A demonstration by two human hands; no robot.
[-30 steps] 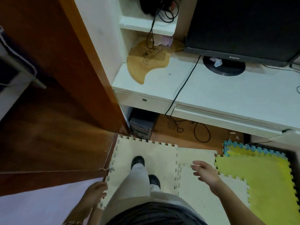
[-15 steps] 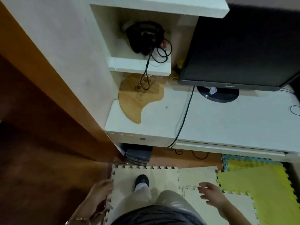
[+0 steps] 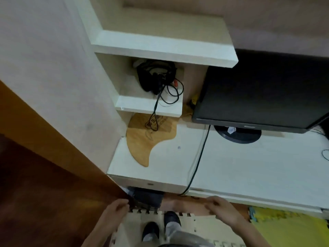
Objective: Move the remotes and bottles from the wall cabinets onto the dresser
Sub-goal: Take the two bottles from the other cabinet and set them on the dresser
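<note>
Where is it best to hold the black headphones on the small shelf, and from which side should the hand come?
Probably by the headband of the black headphones, reaching in from the open front of the shelf. Its cable hangs over the shelf edge onto the wooden board, so gather it too.

The white wall cabinet is a stack of open compartments rising over the dresser's left rear corner. The white dresser top lies flat, with a drawer under its front edge.
</note>
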